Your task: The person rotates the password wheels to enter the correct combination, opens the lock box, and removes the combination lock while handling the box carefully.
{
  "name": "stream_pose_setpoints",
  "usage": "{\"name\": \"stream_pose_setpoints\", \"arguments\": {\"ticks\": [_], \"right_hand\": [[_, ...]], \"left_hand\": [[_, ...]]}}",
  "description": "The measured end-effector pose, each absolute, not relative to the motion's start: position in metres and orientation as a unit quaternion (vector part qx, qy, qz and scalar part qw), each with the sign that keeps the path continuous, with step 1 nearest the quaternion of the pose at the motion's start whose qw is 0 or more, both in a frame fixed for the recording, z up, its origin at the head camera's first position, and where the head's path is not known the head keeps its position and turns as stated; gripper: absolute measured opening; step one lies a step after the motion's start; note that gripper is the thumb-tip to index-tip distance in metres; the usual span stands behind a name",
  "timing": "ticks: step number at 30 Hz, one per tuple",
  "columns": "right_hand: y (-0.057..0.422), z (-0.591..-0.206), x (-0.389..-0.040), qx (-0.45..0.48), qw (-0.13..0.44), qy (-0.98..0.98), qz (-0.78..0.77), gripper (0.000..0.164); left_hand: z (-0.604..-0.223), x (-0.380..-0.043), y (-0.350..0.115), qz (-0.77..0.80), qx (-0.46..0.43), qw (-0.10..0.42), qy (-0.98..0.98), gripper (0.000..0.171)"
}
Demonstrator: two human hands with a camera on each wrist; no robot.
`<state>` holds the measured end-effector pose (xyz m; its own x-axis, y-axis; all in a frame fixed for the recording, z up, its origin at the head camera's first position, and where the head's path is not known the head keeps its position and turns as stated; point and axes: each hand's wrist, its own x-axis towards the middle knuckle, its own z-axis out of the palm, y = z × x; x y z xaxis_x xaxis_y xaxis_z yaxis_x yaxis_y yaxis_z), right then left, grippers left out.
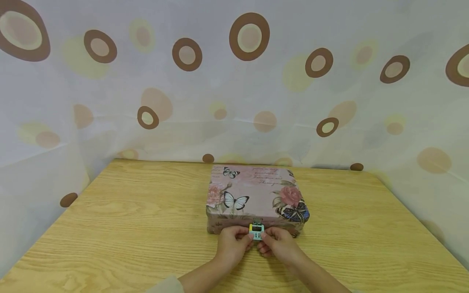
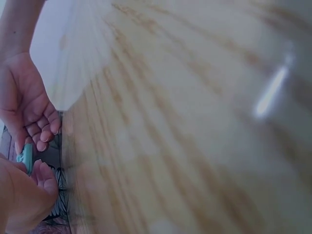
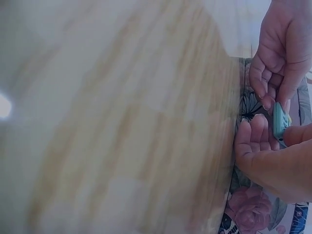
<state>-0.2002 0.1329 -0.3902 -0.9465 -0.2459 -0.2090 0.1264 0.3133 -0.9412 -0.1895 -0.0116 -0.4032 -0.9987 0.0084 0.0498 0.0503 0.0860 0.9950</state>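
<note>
The patterned cloth (image 1: 216, 85) fills the upper half of the head frame and runs down both sides. The wood-grain worktop (image 1: 128, 219) spans the lower half from left to right. A pale sleeve (image 1: 166, 285) enters at the bottom edge, left of centre. Adjacent to it, at lower centre, is the left hand (image 1: 231, 244); its grip pinches the left side of the lock, thumb on the front face.

The floral box (image 1: 254, 193), with butterflies and roses on its lid, stands at centre, lid down. At the middle of its front side is a metal clasp (image 1: 258, 222). The lock (image 1: 257, 236), turquoise with a yellow left edge, is located directly below the clasp, between both hands. Whether its shackle is fastened cannot be determined. In the left wrist frame the lock appears at the left edge; in the right wrist frame, at right of centre.

Immediately to the right is the right hand (image 1: 282, 246); its grip pinches the lock's right side, thumb on the front face.
</note>
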Motion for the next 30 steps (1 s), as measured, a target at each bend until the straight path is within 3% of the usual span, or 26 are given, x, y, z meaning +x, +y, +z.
{"name": "stream_pose_setpoints", "arguments": {"ticks": [30], "right_hand": [[0.137, -0.3921, -0.1989, -0.043, 0.162, 0.767, -0.62, 0.029]], "left_hand": [[-0.4032, -0.191, -0.0116, -0.676, -0.012, 0.007, -0.737, 0.013]]}}
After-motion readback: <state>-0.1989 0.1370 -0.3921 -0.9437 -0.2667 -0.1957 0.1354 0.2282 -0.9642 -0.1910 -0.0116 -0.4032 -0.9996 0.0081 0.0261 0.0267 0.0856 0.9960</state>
